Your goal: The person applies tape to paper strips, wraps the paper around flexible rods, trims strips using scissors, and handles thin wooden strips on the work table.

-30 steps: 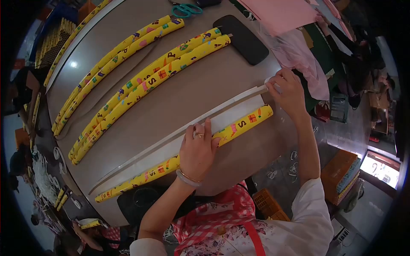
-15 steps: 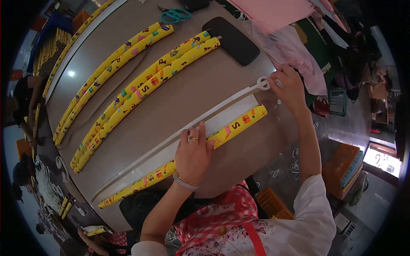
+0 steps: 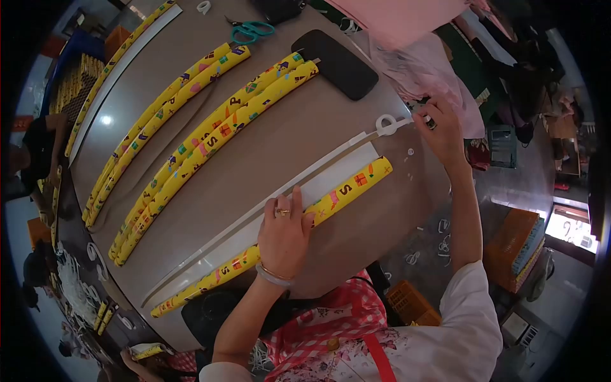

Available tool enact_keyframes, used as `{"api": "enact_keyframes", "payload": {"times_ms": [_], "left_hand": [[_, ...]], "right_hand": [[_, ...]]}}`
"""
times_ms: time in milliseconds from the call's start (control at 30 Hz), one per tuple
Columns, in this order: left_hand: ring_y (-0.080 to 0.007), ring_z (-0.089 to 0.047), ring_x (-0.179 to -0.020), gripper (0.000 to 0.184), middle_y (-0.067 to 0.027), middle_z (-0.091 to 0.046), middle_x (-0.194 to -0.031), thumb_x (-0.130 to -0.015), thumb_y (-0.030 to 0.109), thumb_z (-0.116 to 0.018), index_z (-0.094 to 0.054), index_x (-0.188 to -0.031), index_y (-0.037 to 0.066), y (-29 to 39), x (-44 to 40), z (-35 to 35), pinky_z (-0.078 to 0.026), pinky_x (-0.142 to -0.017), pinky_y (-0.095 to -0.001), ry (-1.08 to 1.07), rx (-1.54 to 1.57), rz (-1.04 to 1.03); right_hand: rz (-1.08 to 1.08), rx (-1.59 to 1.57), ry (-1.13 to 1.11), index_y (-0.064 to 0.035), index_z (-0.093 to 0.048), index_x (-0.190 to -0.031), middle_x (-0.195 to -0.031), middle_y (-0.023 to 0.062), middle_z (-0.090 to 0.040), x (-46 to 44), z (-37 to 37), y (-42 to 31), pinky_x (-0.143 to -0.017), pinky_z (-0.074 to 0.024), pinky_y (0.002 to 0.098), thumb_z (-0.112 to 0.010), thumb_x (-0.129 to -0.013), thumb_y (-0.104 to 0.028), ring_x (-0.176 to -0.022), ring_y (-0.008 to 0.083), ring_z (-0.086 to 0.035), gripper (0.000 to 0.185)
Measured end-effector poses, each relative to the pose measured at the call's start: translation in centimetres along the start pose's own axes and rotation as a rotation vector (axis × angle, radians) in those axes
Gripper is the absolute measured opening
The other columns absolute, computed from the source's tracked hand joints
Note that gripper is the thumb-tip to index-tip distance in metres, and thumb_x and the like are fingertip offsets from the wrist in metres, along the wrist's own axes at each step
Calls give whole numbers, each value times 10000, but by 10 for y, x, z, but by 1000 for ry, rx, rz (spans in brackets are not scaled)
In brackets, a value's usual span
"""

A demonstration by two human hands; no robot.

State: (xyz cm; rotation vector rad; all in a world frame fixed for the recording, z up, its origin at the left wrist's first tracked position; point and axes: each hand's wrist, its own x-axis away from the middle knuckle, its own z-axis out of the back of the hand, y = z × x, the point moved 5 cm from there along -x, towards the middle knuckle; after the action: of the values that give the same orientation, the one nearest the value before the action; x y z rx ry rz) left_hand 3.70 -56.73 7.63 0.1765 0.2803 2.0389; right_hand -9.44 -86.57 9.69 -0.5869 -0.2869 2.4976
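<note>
Across the near part of the table lies a yellow printed roll [image 3: 348,191] with a white sheet edge [image 3: 344,167] unrolled from it and a narrow strip [image 3: 318,160] along that edge. My left hand [image 3: 284,232] lies over the roll and sheet, fingers spread a little, pressing them down. At the strip's right end is a small loop of white tape [image 3: 386,125]. My right hand [image 3: 439,127] pinches the tape's free end just right of the loop, beyond the table edge.
More yellow rolls [image 3: 216,137] lie in pairs farther back. Teal scissors [image 3: 252,32] and a black case [image 3: 336,63] are at the back. Pink sheets [image 3: 407,22] and a co-worker's arm are at the upper right. Orange crates [image 3: 414,304] stand on the floor.
My right hand has moved slightly right, away from the strip's end, and the tape loop now shows with a length of tape drawn out. My left hand stays on the roll.
</note>
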Motion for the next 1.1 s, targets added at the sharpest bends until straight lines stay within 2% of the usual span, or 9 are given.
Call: {"api": "enact_keyframes", "payload": {"times_ms": [100, 200, 300, 400, 500, 567, 767, 867, 1100], "left_hand": [[-345, -493, -1014, 445, -145, -516, -1058, -878, 227, -547, -504, -1277, 35, -2, 0, -1, -478, -816, -392, -12, -2, 9], [-350, -495, -1015, 440, -141, -518, -1063, -881, 237, -546, -510, -1277, 50, -3, 1, -2, -478, -818, -391, -12, 14, 5], [-350, -496, -1016, 433, -137, -517, -1063, -887, 241, -542, -512, -1279, 61, -2, 1, -1, -478, -821, -388, -24, -5, 15], [-310, -491, -1016, 467, -134, -506, -1018, -874, 263, -562, -493, -1276, 34, -1, 0, 1, -480, -824, -366, -24, -46, -4], [-316, -495, -1019, 453, -131, -512, -1015, -885, 274, -551, -497, -1272, 46, 1, 0, 2, -481, -825, -368, -22, -62, -19], [-349, -500, -1027, 393, -133, -517, -1075, -893, 241, -545, -536, -1245, 65, 1, 0, -1, -498, -783, -389, -47, -46, 34], [-353, -503, -1034, 384, -133, -515, -1079, -898, 242, -542, -541, -1245, 75, 2, 0, 0, -513, -755, -388, -37, -40, 27], [-353, -507, -1018, 421, -133, -510, -1030, -895, 276, -552, -526, -1248, 49, 0, 2, -1, -511, -776, -386, 0, -52, 1], [-365, -505, -1026, 416, -137, -510, -1049, -901, 283, -545, -529, -1249, 57, 1, 2, -2, -513, -777, -392, -13, -87, -14]], "right_hand": [[-7, -45, 63, -34, -616, -789, -856, 82, -556, 1, 1, 3, -690, -454, 363, -677, -747, -103, -794, 273, -569, 101], [-53, -50, 53, -3, -596, -824, -888, 92, -536, 2, -2, 10, -656, -444, 304, -663, -776, -74, -773, 238, -557, 109], [-124, -109, 82, -27, -616, -814, -865, 95, -551, 0, 0, 14, -679, -454, 344, -668, -765, -102, -785, 269, -569, 104], [-190, -119, 106, -21, -617, -825, -865, 98, -550, -3, 2, 20, -682, -452, 333, -663, -775, -109, -784, 264, -570, 111], [-242, -146, 112, -11, -619, -830, -861, 100, -547, -4, 0, 30, -683, -448, 323, -663, -777, -118, -769, 258, -563, 127], [-216, -179, 117, -5, -623, -832, -861, 102, -546, -5, -5, 38, -686, -444, 315, -664, -781, -133, -759, 248, -554, 144], [-333, -227, 93, -1, -627, -841, -870, 102, -551, -4, -7, 57, -706, -445, 314, -665, -790, -159, -771, 232, -550, 171], [-323, -148, 123, 2, -628, -844, -871, 100, -552, -7, 3, 58, -696, -446, 315, -665, -793, -161, -754, 223, -551, 175], [-294, -172, 247, 3, -635, -873, -826, 101, -575, -6, 18, 94, -662, -452, 312, -647, -825, -179, -691, 209, -554, 189]]}}
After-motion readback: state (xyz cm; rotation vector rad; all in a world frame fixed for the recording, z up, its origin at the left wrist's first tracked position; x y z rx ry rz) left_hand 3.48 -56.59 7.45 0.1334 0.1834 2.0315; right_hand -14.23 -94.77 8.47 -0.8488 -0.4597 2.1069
